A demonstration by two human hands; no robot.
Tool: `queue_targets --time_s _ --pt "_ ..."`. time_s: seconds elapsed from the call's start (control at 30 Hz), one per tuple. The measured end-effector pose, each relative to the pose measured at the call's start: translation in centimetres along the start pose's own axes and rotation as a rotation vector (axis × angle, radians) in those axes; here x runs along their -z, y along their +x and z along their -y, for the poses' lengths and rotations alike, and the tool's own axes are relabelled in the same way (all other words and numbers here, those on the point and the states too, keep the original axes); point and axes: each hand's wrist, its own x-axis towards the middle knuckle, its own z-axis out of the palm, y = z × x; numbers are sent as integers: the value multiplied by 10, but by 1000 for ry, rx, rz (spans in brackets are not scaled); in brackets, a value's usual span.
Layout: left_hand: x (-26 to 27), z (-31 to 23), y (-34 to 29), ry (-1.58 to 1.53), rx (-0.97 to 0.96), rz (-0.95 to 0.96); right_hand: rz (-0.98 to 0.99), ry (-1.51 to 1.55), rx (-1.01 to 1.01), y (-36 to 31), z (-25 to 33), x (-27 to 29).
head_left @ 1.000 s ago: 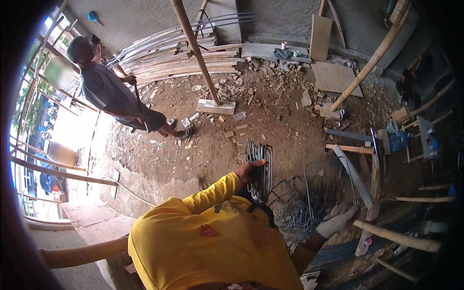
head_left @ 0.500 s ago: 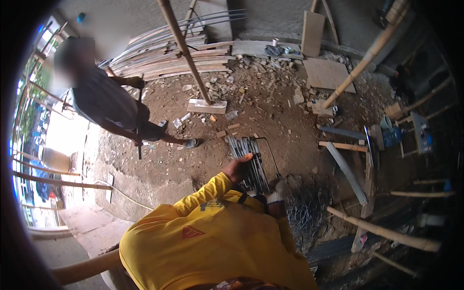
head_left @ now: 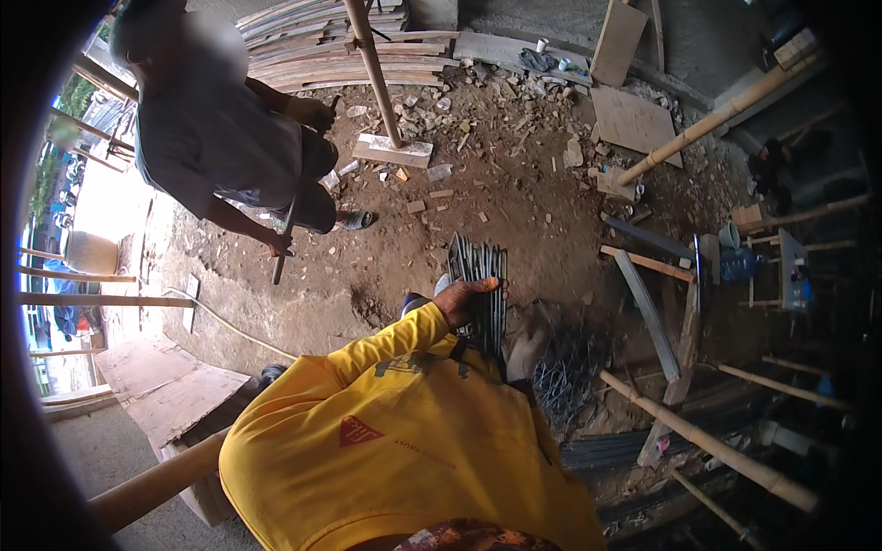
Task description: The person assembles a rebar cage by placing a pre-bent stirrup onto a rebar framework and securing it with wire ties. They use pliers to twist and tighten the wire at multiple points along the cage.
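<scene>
The left hand (head_left: 467,299) grasps the bundle of bent steel rods (head_left: 479,261) above the dirt ground (head_left: 549,253), their long axis pointing away from the yellow shirt (head_left: 395,450); the right hand (head_left: 527,343) (blurred, I cannot tell its fingers) is just right of the bundle, beside the wire tangle (head_left: 574,378).
</scene>
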Motion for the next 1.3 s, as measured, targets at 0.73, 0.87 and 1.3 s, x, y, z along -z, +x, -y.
queue_targets --time_s 0.73,0.87,1.3 --pt "-34 61 -33 1151 162 25 472 110 -33 -123 66 53" --pt "-33 63 -38 1187 252 -230 334 57 -77 -133 65 41" --pt "-10 45 -37 1361 242 -231 468 82 135 -120 85 6"
